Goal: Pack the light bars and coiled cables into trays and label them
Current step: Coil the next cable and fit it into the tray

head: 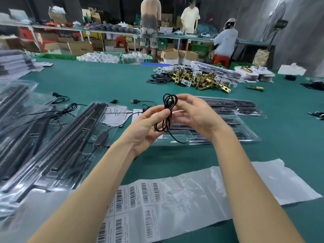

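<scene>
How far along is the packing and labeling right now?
Done: trays on the left already hold light bars. In hand: left hand grips a coiled cable, right hand pinches it over an open tray. Left: barcode labels remain on their sheet.

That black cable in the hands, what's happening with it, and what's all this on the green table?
A person is coiling a black cable: the left hand grips the loops while the right hand pinches a white tie at the bundle. Its loose end trails down into an open clear plastic tray just behind. Trays already holding light bars lie to the left, and a sheet of barcode labels waits nearest the person, none applied yet here.
</scene>
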`<state>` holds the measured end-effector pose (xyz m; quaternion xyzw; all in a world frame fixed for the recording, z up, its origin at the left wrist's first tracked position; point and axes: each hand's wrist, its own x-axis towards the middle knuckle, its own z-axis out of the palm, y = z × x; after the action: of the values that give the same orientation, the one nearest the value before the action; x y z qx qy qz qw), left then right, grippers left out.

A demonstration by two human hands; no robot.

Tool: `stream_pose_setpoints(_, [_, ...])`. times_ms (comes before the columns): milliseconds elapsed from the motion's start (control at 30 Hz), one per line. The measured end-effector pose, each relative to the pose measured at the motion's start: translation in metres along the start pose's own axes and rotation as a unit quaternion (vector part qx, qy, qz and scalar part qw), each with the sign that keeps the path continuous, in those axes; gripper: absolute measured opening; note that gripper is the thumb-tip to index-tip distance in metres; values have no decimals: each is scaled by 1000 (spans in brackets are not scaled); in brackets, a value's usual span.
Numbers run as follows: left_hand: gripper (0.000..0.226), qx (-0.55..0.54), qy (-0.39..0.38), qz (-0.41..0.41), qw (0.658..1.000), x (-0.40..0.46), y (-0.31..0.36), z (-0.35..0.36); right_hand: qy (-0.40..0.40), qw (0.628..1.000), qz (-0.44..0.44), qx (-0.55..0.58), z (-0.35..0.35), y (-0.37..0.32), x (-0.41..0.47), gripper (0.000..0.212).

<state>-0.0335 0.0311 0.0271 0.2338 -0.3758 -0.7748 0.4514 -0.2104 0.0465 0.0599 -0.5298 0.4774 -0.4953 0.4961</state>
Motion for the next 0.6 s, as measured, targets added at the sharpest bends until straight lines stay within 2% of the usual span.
stream_pose_setpoints(100, [19,-38,16,6,999,1,0,-4,-93,977,65,-181,-4,6,-4,18])
stream_pose_setpoints(200, [33,-29,23,9,999,0,2,-7,-183,944,66,-267,-11,8,-10,17])
stream_pose_setpoints(300, [43,68,34,16,997,0,8,-9,-142,942,40,-302,-13,5,-10,11])
stream_pose_setpoints(400, [35,159,43,43,985,-2,13,-4,-100,945,24,-310,-15,6,-7,8])
stream_pose_setpoints(500, [24,311,63,111,942,-2,14,0,-97,952,40,-289,-15,9,-5,10])
stream_pose_setpoints(600, [24,467,51,198,861,-2,12,1,-139,957,63,-247,-19,9,-7,21])
